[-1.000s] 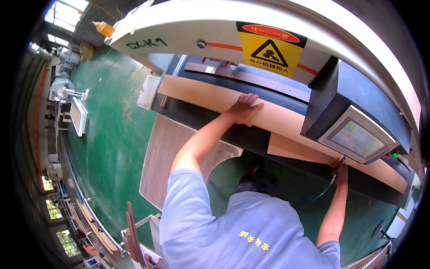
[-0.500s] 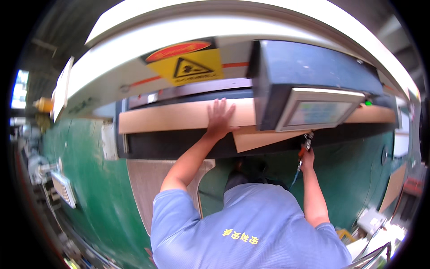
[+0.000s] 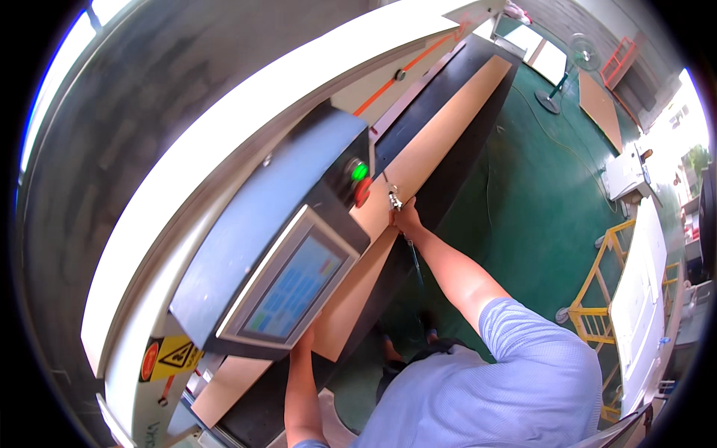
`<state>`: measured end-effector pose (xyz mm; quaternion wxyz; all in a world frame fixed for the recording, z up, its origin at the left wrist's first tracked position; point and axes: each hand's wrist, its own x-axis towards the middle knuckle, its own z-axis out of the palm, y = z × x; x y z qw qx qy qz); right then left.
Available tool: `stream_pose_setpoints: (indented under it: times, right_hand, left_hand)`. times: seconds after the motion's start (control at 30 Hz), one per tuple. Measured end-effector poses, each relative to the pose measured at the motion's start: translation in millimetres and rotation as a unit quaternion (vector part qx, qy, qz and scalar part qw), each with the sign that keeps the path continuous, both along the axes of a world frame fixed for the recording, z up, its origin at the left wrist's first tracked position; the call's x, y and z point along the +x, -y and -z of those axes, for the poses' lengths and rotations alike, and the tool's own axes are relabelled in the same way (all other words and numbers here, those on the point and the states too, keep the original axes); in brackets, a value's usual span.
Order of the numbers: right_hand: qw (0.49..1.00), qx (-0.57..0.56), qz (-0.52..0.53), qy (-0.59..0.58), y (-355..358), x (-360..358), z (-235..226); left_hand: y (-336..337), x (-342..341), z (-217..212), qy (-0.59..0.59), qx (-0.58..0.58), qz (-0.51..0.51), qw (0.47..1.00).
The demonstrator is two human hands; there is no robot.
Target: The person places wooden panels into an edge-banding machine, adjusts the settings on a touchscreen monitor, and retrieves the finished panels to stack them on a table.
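A long light-brown wooden board [image 3: 441,134] lies on the bed of a large white machine [image 3: 246,134]. My right hand [image 3: 407,218] rests on the board's near edge, shut on a small metal nozzle tool [image 3: 393,199]; a thin dark hose [image 3: 413,257] hangs down from it. My left hand [image 3: 305,337] reaches onto the same board further left. Its fingers are hidden under the machine's grey control box, which has a touch screen [image 3: 291,293]. Both forearms come out of my blue shirt [image 3: 485,388].
A green button [image 3: 359,171] and a red button [image 3: 364,193] sit on the control box, near my right hand. A yellow warning sticker [image 3: 175,355] is at the lower left. On the green floor [image 3: 538,194] are a yellow railing [image 3: 597,299], a standing fan [image 3: 576,54] and another board [image 3: 597,108].
The view has swung round, so the machine now runs diagonally. Both hands stay on the board, the right one still holding the nozzle tool at its edge.
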<state>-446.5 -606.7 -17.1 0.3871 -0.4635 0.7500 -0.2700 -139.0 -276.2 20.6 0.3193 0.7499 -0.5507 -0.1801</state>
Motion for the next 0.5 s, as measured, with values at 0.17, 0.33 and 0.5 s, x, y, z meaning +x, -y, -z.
stream_pose_setpoints:
  times: [0.17, 0.33, 0.5]
  right_hand:
    - [0.997, -0.027, -0.020, 0.072, 25, 3, 2]
    - [0.984, 0.089, -0.069, 0.140, 58, 19, -36]
    - [0.981, 0.020, -0.108, 0.158, 74, 37, -27]
  left_hand:
    - [1, 12, 14, 0.143, 0.041, 0.015, 0.989]
    - [9, 39, 26, 0.177, 0.106, 0.005, 0.978]
    - [27, 55, 31, 0.189, 0.142, -0.005, 0.972]
